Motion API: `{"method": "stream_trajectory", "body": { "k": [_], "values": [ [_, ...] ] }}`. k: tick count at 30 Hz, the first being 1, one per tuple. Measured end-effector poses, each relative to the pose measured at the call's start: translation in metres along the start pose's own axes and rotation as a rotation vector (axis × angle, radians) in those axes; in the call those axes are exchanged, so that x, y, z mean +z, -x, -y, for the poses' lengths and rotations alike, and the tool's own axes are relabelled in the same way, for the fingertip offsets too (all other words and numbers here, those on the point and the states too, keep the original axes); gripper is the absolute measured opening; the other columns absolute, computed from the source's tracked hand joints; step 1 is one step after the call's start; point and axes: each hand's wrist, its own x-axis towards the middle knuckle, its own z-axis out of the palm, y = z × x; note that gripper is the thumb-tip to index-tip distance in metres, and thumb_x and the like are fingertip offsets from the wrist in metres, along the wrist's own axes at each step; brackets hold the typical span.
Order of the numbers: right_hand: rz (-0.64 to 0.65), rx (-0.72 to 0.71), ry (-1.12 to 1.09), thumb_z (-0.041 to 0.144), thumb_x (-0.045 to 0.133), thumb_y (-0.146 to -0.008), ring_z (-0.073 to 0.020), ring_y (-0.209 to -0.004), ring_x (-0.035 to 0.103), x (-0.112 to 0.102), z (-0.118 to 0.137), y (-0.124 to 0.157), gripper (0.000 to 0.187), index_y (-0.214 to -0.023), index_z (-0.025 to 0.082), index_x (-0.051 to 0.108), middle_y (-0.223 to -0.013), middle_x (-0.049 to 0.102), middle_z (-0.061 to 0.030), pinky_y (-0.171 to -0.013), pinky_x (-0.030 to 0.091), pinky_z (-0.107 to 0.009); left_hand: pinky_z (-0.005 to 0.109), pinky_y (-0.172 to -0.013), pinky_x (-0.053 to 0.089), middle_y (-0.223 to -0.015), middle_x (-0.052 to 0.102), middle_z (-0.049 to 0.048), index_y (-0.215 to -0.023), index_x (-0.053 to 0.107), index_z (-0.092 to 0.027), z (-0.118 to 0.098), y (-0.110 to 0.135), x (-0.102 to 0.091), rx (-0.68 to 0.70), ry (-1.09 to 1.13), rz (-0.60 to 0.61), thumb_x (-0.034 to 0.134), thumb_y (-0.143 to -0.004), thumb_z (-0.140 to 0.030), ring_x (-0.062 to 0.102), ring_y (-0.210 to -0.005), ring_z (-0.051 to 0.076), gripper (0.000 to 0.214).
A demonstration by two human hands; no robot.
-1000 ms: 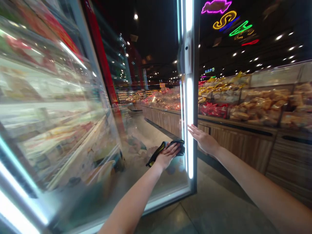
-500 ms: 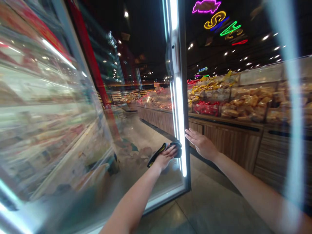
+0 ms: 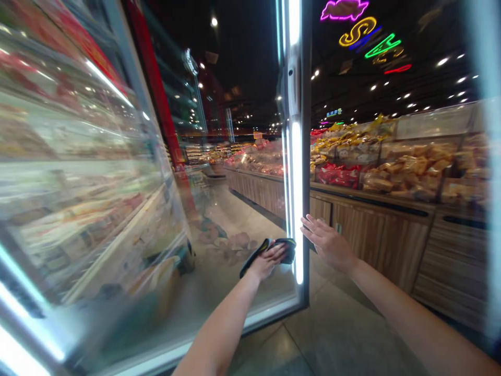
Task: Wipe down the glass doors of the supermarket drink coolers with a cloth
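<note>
A dark folded cloth (image 3: 288, 251) with yellowish edging lies against the inside of a glass door (image 3: 250, 292). My left hand (image 3: 266, 262) presses it to the pane near the lit inner edge, fingers spread over the fabric. At the door's outer frame (image 3: 307, 156) is my right hand (image 3: 327, 242), its fingers stretched out and their tips at the frame edge. Nothing shows in that hand. A bright light strip (image 3: 298, 203) runs down the door between both hands, below a pale handle (image 3: 294, 86).
Blurred refrigerated shelves (image 3: 70, 219) with packaged goods fill the left side. Beyond the door stand wood-panelled counters (image 3: 379, 224) heaped with bagged goods (image 3: 407, 167). Below is a tiled floor (image 3: 274, 347). A pale blurred vertical edge (image 3: 479, 156) stands close at right.
The whole view has shifted slightly, so the door appears farther right. My left hand and the cloth have slid a little down the pane; my right hand sits slightly lower beside the frame.
</note>
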Motion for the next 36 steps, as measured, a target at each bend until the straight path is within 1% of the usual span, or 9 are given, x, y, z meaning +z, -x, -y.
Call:
{"method": "stream_trajectory", "body": {
  "k": [6, 8, 12, 15, 20, 24, 27, 33, 36],
  "values": [
    [-0.034, 0.038, -0.020, -0.004, 0.040, -0.088, -0.0262, -0.150, 0.035, 0.007, 0.016, 0.001, 0.061, -0.142, 0.019, 0.057, -0.155, 0.050, -0.0097, -0.117, 0.044, -0.051, 0.059, -0.126, 0.007, -0.162, 0.033, 0.0086, -0.153, 0.044, -0.028, 0.041, 0.029, -0.037, -0.229, -0.140, -0.162, 0.053, -0.094, -0.019, 0.024, -0.154, 0.026, 0.060],
    [-0.041, 0.035, -0.044, -0.003, 0.041, -0.089, -0.0263, -0.149, 0.037, 0.013, 0.029, -0.003, 0.059, -0.140, 0.019, 0.059, -0.153, 0.051, -0.0100, -0.117, 0.045, -0.050, 0.059, -0.124, 0.014, -0.158, 0.037, 0.0130, -0.149, 0.050, -0.021, 0.043, 0.053, -0.034, -0.209, -0.256, -0.147, 0.050, -0.096, -0.020, 0.032, -0.151, 0.026, 0.053],
    [-0.036, -0.057, -0.075, -0.002, 0.043, -0.089, -0.0265, -0.148, 0.039, 0.020, 0.063, -0.012, 0.055, -0.136, 0.017, 0.063, -0.152, 0.052, -0.0109, -0.116, 0.047, -0.049, 0.032, -0.103, 0.051, -0.125, 0.073, 0.0094, -0.114, 0.073, -0.021, 0.050, 0.093, -0.032, 0.139, -0.309, 0.092, 0.025, -0.101, -0.021, 0.061, -0.126, 0.006, 0.050],
    [-0.046, -0.115, -0.095, -0.001, 0.042, -0.091, -0.0265, -0.148, 0.038, 0.019, 0.079, -0.019, 0.054, -0.138, 0.017, 0.061, -0.153, 0.051, -0.0109, -0.115, 0.047, -0.049, 0.043, -0.121, 0.029, -0.149, 0.053, 0.0002, -0.142, 0.055, -0.032, 0.076, 0.117, -0.049, 0.128, -0.324, 0.080, 0.038, -0.102, -0.021, 0.042, -0.143, 0.008, 0.045],
    [-0.064, -0.102, -0.178, 0.001, 0.044, -0.090, -0.0277, -0.150, 0.035, 0.026, 0.099, -0.033, 0.059, -0.145, 0.019, 0.055, -0.156, 0.048, -0.0112, -0.115, 0.047, -0.050, 0.062, -0.125, -0.003, -0.159, 0.043, 0.0085, -0.156, 0.037, -0.035, 0.110, 0.190, -0.057, -0.264, -0.400, -0.161, 0.058, -0.096, -0.030, 0.034, -0.151, 0.028, 0.064],
    [-0.017, -0.121, -0.217, 0.001, 0.043, -0.089, -0.0276, -0.152, 0.031, 0.036, 0.136, -0.047, 0.061, -0.146, 0.020, 0.054, -0.160, 0.042, -0.0100, -0.115, 0.047, -0.051, 0.051, -0.129, 0.003, -0.154, 0.051, -0.0006, -0.153, 0.037, -0.044, 0.114, 0.233, -0.045, -0.045, -0.386, -0.057, 0.056, -0.096, -0.025, 0.039, -0.149, 0.019, 0.063],
    [0.023, -0.182, -0.213, 0.000, 0.042, -0.088, -0.0260, -0.152, 0.030, 0.039, 0.164, -0.059, 0.062, -0.144, 0.021, 0.056, -0.160, 0.041, -0.0087, -0.116, 0.046, -0.050, 0.046, -0.129, 0.007, -0.159, 0.045, -0.0046, -0.155, 0.031, -0.045, 0.129, 0.238, -0.062, 0.032, -0.364, 0.056, 0.053, -0.096, -0.022, 0.035, -0.151, 0.015, 0.067],
    [0.001, -0.173, -0.274, 0.000, 0.043, -0.087, -0.0248, -0.152, 0.029, 0.044, 0.196, -0.077, 0.067, -0.149, 0.025, 0.051, -0.161, 0.040, -0.0074, -0.116, 0.045, -0.049, 0.068, -0.124, 0.010, -0.164, 0.033, 0.0127, -0.155, 0.041, -0.029, 0.152, 0.289, -0.091, -0.653, -0.437, -0.176, 0.058, -0.091, -0.023, 0.026, -0.154, 0.033, 0.066],
    [-0.003, -0.209, -0.296, 0.000, 0.044, -0.087, -0.0245, -0.152, 0.030, 0.051, 0.219, -0.089, 0.068, -0.149, 0.025, 0.051, -0.161, 0.039, -0.0073, -0.116, 0.046, -0.047, 0.073, -0.120, 0.014, -0.163, 0.034, 0.0184, -0.153, 0.045, -0.024, 0.148, 0.316, -0.076, -0.706, -0.423, -0.194, 0.062, -0.089, -0.023, 0.024, -0.154, 0.039, 0.065]
  ]
}}
